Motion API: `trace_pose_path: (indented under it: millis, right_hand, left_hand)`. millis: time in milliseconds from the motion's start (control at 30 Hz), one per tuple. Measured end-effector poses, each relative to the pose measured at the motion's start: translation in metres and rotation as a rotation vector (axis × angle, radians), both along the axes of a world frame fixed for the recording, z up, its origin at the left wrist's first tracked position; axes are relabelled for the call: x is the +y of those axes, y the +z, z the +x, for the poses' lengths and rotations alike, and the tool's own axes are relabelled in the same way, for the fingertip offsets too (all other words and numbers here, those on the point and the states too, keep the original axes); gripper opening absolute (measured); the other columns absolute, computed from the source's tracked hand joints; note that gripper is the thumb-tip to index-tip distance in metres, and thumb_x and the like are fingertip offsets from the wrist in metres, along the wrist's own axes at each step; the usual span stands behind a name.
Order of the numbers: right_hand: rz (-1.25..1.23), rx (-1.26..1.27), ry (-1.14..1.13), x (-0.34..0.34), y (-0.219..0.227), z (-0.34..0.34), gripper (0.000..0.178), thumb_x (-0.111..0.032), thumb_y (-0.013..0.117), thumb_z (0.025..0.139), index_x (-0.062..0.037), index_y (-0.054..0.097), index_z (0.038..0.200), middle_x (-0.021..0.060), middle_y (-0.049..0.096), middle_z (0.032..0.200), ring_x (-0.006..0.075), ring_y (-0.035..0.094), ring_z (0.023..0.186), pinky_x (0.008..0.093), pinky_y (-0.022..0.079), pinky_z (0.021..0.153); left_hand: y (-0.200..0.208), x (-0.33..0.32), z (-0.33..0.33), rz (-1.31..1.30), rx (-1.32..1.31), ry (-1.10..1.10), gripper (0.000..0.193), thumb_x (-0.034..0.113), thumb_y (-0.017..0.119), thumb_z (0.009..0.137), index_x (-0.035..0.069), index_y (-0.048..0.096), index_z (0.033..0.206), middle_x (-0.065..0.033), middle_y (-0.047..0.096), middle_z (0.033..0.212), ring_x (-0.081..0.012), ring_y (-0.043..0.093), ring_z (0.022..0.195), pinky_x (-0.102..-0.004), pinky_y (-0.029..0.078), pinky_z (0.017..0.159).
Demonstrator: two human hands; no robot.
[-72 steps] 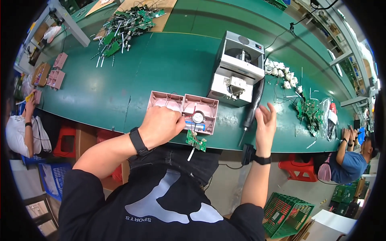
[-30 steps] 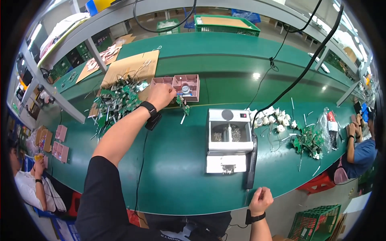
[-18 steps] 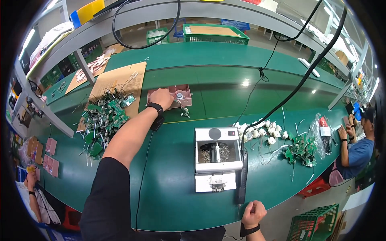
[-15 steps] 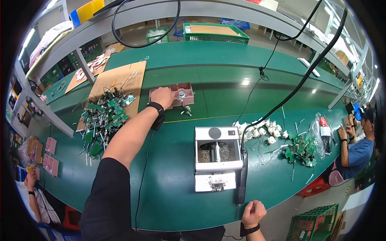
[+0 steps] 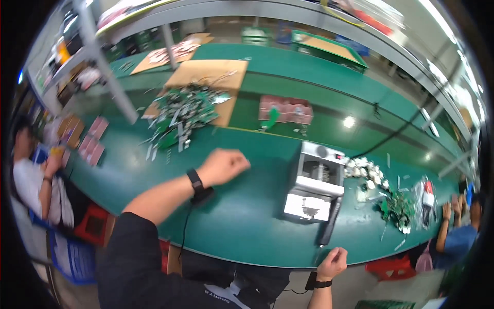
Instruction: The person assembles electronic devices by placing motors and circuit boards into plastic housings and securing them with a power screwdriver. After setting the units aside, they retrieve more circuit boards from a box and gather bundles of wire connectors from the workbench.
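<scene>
My left hand point(image 5: 223, 166) hovers over the green bench point(image 5: 247, 216) with its fingers curled in and nothing in it; a black watch sits on the wrist. It is just right of a heap of green circuit boards point(image 5: 181, 113). The pink tray point(image 5: 286, 108) lies farther back on the bench, apart from the hand, with one green board point(image 5: 269, 120) at its left edge. My right hand point(image 5: 333, 262) is a closed fist at the bench's near edge, below a grey box-shaped machine point(image 5: 316, 181).
A brown cardboard sheet point(image 5: 216, 77) lies under the board heap. White parts point(image 5: 364, 172) and more green boards point(image 5: 396, 206) sit right of the machine. Pink trays point(image 5: 91, 147) lie at far left. A seated person point(image 5: 36, 177) is at left, another person point(image 5: 458, 234) at right.
My left hand has let go of the pink tray and drawn back toward me. The tray stays at the back of the bench. The view has swung and blurred.
</scene>
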State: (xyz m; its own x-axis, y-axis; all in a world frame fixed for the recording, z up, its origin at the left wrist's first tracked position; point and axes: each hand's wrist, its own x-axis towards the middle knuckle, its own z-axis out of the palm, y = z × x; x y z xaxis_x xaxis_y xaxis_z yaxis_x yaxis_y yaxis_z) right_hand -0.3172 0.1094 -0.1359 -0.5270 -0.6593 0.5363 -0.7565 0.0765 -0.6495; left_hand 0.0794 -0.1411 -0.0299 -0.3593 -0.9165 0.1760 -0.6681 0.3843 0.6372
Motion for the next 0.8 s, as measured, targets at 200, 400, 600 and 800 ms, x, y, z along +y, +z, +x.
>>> trace_pose_path:
  millis: [200,400,600,800]
  right_hand:
    - [0.042,-0.03,-0.011,-0.006,0.006,0.002,0.02,-0.016,0.06,0.101,0.0001,0.063,0.091,0.0111,0.056,0.068,0.022,0.05,0.058,0.037,0.044,0.056]
    - [0.013,-0.024,-0.128,-0.014,0.007,0.013,0.021,-0.021,0.061,0.103,-0.0007,0.065,0.097,0.014,0.064,0.075,0.0233,0.06,0.064,0.038,0.049,0.062]
    - [0.086,0.028,-0.275,-0.008,0.002,0.016,0.015,-0.021,0.063,0.098,-0.0069,0.067,0.094,0.0165,0.068,0.081,0.0364,0.065,0.072,0.0446,0.051,0.066]
    - [0.03,0.024,-0.294,-0.023,0.003,0.041,0.014,-0.023,0.068,0.093,-0.0112,0.065,0.086,0.0097,0.064,0.069,0.0331,0.064,0.07,0.0475,0.049,0.064]
  left_hand:
    - [-0.008,0.128,0.053,0.305,-0.102,-0.089,0.044,0.033,0.075,0.094,0.013,0.063,0.131,-0.0058,0.071,0.077,-0.0224,0.069,0.069,-0.0338,0.054,0.065]
    - [-0.017,0.142,0.153,0.243,-0.075,0.247,0.045,0.036,0.077,0.089,0.008,0.066,0.123,-0.0096,0.075,0.085,-0.0278,0.073,0.077,-0.0401,0.056,0.07]
    - [-0.041,0.039,0.223,0.141,-0.139,0.514,0.06,0.045,0.081,0.086,-0.004,0.064,0.118,-0.0182,0.075,0.092,-0.0306,0.074,0.079,-0.0387,0.058,0.069]
    - [-0.063,-0.038,0.264,0.075,0.024,0.624,0.079,0.047,0.081,0.086,-0.003,0.049,0.138,-0.0135,0.072,0.092,-0.0189,0.069,0.066,-0.0322,0.056,0.06]
